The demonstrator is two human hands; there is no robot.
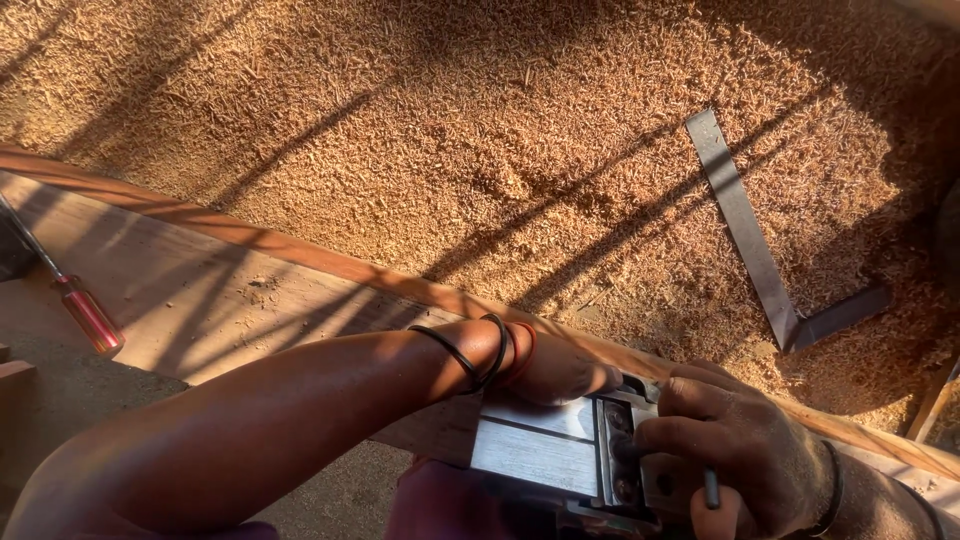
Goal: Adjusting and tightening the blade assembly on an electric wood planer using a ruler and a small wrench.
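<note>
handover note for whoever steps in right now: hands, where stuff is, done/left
Left hand: on the upturned grey metal electric planer, behind it.
Right hand: fingers at the planer's blade drum, gripping a thin dark tool, kind unclear.
Planer rests by the long wooden plank.
Red-handled screwdriver lies on the plank, left.
Grey steel square lies in the wood shavings.
Done: unclear. Left: blade work under way.
</note>
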